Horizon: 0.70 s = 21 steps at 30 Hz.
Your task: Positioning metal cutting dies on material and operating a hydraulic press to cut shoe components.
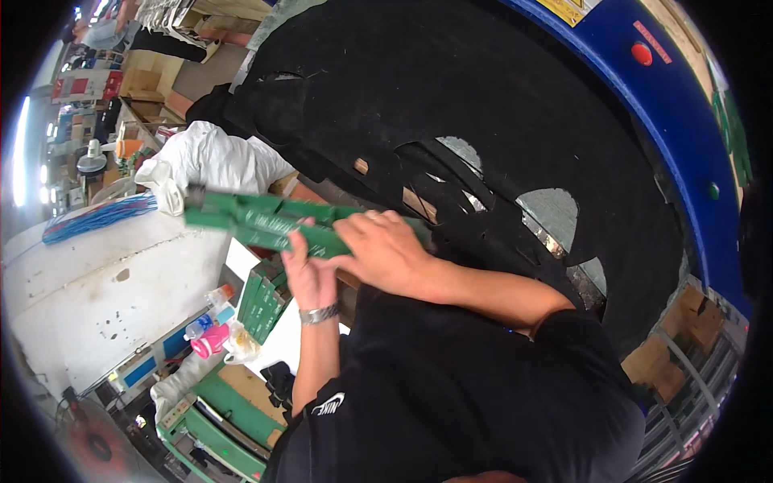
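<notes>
Near the centre, toward nine o'clock, a bundle of green bars (262, 223) is held up in front of the person, blurred at its far left end. White lettering runs along its face, too smeared to make out fully. The left hand (303, 272), with a metal watch (320, 314) at its wrist, has its grip closed on the bars from below, thumb on the near face. The right hand (388, 251) has its grip closed over their right part, fingers bent across the top.

At eight o'clock more green bars (262, 304), also marked in white, lie near plastic bottles (205, 324). A black cloth (475, 72) with cut-out gaps spreads from twelve to three o'clock. Around it curves a blue frame (672, 121), carrying a yellow printed label (566, 8) at one o'clock and a red button (642, 54) beside a red written label (652, 42) at two. The black shirt (467, 386) at six o'clock bears a white logo (328, 403).
</notes>
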### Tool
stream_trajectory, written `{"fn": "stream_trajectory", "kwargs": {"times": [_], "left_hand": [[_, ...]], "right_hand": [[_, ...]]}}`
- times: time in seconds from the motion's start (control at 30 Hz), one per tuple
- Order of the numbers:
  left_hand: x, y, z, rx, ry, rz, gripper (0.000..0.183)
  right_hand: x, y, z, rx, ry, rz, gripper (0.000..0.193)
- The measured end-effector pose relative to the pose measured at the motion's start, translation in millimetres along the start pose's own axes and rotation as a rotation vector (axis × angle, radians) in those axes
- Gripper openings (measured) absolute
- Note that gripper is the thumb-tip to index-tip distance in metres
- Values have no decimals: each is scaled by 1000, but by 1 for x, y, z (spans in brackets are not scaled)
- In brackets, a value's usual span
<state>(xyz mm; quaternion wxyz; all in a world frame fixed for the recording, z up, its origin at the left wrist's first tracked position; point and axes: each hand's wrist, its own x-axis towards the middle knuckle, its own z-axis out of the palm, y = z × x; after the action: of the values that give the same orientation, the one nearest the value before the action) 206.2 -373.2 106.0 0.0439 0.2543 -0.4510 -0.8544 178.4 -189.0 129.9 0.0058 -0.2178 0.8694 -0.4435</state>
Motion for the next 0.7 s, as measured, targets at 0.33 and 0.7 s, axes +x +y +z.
{"fn": "stream_trajectory", "kwargs": {"times": [0.33,0.7], "left_hand": [[-16,-87,139,-84,-182,-356,21],[30,-106,120,-20,-132,-503,23]], "right_hand": [[-84,80,-101,298,183,456,20],[-105,140,-165,-396,382,303,14]]}}
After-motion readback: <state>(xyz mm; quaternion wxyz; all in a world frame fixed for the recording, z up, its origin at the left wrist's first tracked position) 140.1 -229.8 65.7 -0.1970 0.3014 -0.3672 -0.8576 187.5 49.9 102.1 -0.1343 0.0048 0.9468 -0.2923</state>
